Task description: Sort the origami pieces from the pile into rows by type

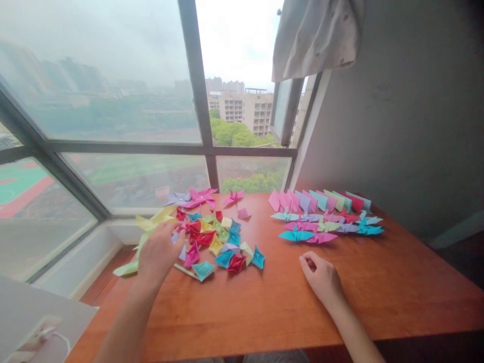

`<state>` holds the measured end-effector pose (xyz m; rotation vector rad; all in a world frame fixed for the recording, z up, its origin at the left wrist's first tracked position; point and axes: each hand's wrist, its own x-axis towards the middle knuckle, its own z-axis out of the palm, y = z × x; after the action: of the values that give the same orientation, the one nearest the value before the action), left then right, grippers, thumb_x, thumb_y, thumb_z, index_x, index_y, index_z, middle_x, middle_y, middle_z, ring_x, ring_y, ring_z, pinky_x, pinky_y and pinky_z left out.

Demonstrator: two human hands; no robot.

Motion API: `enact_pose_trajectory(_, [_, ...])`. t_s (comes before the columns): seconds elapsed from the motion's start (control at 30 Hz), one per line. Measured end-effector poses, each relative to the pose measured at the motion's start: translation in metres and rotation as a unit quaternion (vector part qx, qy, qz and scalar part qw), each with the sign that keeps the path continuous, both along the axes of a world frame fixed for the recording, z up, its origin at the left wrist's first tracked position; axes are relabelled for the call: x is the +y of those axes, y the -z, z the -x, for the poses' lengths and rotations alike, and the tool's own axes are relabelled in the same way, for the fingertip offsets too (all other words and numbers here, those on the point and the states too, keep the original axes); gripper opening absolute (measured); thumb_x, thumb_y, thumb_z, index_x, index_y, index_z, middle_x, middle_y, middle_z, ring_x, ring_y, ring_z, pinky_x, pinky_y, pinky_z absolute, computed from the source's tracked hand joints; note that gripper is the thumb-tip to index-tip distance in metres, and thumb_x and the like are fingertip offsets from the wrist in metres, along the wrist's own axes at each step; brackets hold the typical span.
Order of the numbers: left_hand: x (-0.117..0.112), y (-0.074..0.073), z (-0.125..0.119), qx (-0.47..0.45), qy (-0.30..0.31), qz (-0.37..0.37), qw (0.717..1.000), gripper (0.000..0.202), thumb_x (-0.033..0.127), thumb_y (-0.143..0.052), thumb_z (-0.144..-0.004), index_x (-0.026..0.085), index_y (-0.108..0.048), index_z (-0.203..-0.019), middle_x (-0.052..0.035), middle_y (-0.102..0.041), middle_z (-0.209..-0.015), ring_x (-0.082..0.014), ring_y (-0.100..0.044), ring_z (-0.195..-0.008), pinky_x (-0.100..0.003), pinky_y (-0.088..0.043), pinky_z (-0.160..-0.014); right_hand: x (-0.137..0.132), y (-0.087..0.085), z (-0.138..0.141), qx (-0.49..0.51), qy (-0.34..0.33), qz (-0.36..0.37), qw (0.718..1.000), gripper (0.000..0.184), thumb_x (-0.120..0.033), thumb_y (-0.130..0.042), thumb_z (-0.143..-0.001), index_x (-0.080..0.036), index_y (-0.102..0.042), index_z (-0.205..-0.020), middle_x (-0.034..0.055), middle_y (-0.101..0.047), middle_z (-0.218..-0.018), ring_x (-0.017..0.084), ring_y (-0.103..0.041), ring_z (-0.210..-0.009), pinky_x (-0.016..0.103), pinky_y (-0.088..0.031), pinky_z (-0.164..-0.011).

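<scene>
While the left hand (pixel 159 244) reaches in from the left, a cluster of small, many-coloured folded-paper boats (pixel 215 246) lies just to its right

As the head view shows, the boats sit on the brown wooden surface (pixel 260 307), in its left half toward the far edge. The left hand is clearly the nearer one; its fingers are bent and partly hidden, so I cannot tell whether they pinch anything. The right hand (pixel 320 275) lies well apart from the cluster, curled in with thumb close to index finger, nothing visible between, just short of the rows of blue, pink and green paper cranes (pixel 297 234).

The teal paper boat (pixel 203 270), nearest the near edge, has its long axis roughly parallel to that edge. The boats are pointed at both ends with hollow middles, crowded at mixed angles. A yellow-and-green paper pinwheel (pixel 141 242) lies by the left edge, partly behind the left hand.
</scene>
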<state>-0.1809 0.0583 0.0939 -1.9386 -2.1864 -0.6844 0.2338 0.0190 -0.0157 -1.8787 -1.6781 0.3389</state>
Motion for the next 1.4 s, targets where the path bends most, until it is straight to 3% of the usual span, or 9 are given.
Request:
enact_pose_trajectory(0.13, [-0.004,0.006,0.025,0.055,-0.032,0.034,0.997,0.036,0.034,-0.046,-0.087,0.015,-0.066,-0.11,-0.0151,-0.069,-0.111,-0.0293,-0.066,-0.096,-0.036,-0.049,-0.083,0.001,0.001,-0.001,0.001,0.0,0.002,1.0,0.032,-0.049,-0.047,-0.087,-0.025,-0.065,-0.077,0.0026,-0.069,-0.069,0.019,-0.062,-0.063,0.026,-0.04,-0.057])
enact_pose_trajectory(0.27, [-0.012,0.012,0.035,0.027,-0.045,0.09,0.995,0.03,0.032,-0.047,-0.088,0.019,-0.069,-0.101,-0.0092,-0.074,-0.096,-0.0273,-0.069,-0.083,-0.033,-0.049,-0.07,-0.001,0.0,0.002,-0.005,-0.004,-0.002,1.0,0.032,-0.049,-0.044,-0.089,-0.025,-0.064,-0.079,0.0028,-0.069,-0.071,0.019,-0.062,-0.066,0.027,-0.04,-0.06])
enact_pose_trajectory(0.4, [-0.02,0.013,0.03,0.009,-0.065,0.049,0.997,0.025,0.028,-0.049,-0.087,0.021,-0.07,-0.099,-0.0071,-0.075,-0.093,-0.0277,-0.07,-0.085,-0.032,-0.048,-0.067,-0.002,-0.003,0.003,-0.003,-0.006,-0.007,1.0,0.035,-0.05,-0.043,-0.089,-0.025,-0.063,-0.078,0.0034,-0.068,-0.069,0.02,-0.062,-0.064,0.028,-0.04,-0.06])
enact_pose_trajectory(0.57, [-0.032,0.004,-0.005,-0.038,-0.036,-0.124,0.991,0.023,0.03,-0.053,-0.089,0.02,-0.069,-0.102,-0.0047,-0.074,-0.089,-0.0199,-0.065,-0.068,-0.03,-0.048,-0.07,-0.002,-0.012,0.007,0.06,-0.004,-0.036,0.998,0.041,-0.056,-0.045,-0.087,-0.023,-0.066,-0.077,0.0053,-0.069,-0.07,0.021,-0.063,-0.066,0.029,-0.045,-0.063])
enact_pose_trajectory(0.7, [-0.044,0.004,-0.06,-0.09,0.058,-0.188,0.976,0.017,0.027,-0.055,-0.09,0.018,-0.067,-0.098,-0.0051,-0.072,-0.084,-0.0184,-0.063,-0.068,-0.028,-0.049,-0.069,-0.016,-0.03,0.035,0.213,-0.039,-0.039,0.976,0.041,-0.058,-0.052,-0.085,-0.02,-0.069,-0.085,0.007,-0.071,-0.081,0.022,-0.065,-0.074,0.029,-0.048,-0.068])
enact_pose_trajectory(0.83, [-0.062,0.018,-0.124,-0.072,0.202,-0.157,0.964,0.015,0.022,-0.053,-0.092,0.023,-0.068,-0.098,-0.0053,-0.074,-0.092,-0.0214,-0.066,-0.085,-0.03,-0.046,-0.08,-0.039,-0.046,0.077,0.431,-0.085,0.0,0.898,0.047,-0.058,-0.051,-0.088,-0.017,-0.067,-0.107,0.0104,-0.071,-0.1,0.022,-0.065,-0.086,0.028,-0.052,-0.067])
enact_pose_trajectory(0.97, [-0.079,0.033,-0.165,-0.125,0.31,-0.094,0.938,0.02,0.016,-0.05,-0.093,0.025,-0.068,-0.098,-0.0056,-0.073,-0.089,-0.0218,-0.065,-0.084,-0.03,-0.046,-0.076,-0.054,-0.048,0.093,0.526,0.014,-0.007,0.851,0.048,-0.057,-0.066,-0.079,-0.019,-0.064,-0.109,0.0094,-0.07,-0.1,0.022,-0.066,-0.087,0.026,-0.052,-0.063])
enact_pose_trajectory(1.23, [-0.098,0.042,-0.164,-0.251,0.4,-0.026,0.881,0.019,0.02,-0.057,-0.09,0.023,-0.065,-0.107,-0.0093,-0.07,-0.105,-0.0236,-0.063,-0.094,-0.033,-0.05,-0.082,-0.064,-0.036,0.076,0.503,0.014,0.035,0.863,0.043,-0.053,-0.079,-0.066,-0.018,-0.069,-0.09,0.0073,-0.071,-0.089,0.022,-0.065,-0.079,0.029,-0.052,-0.065])
enact_pose_trajectory(1.4, [-0.093,0.046,-0.15,-0.344,0.308,0.016,0.887,0.026,0.027,-0.057,-0.09,0.022,-0.064,-0.114,-0.0109,-0.065,-0.117,-0.0253,-0.06,-0.105,-0.033,-0.048,-0.086,-0.064,-0.042,0.071,0.483,0.009,0.038,0.875,0.039,-0.051,-0.08,-0.064,-0.018,-0.072,-0.084,0.0072,-0.072,-0.086,0.023,-0.065,-0.08,0.031,-0.052,-0.071])
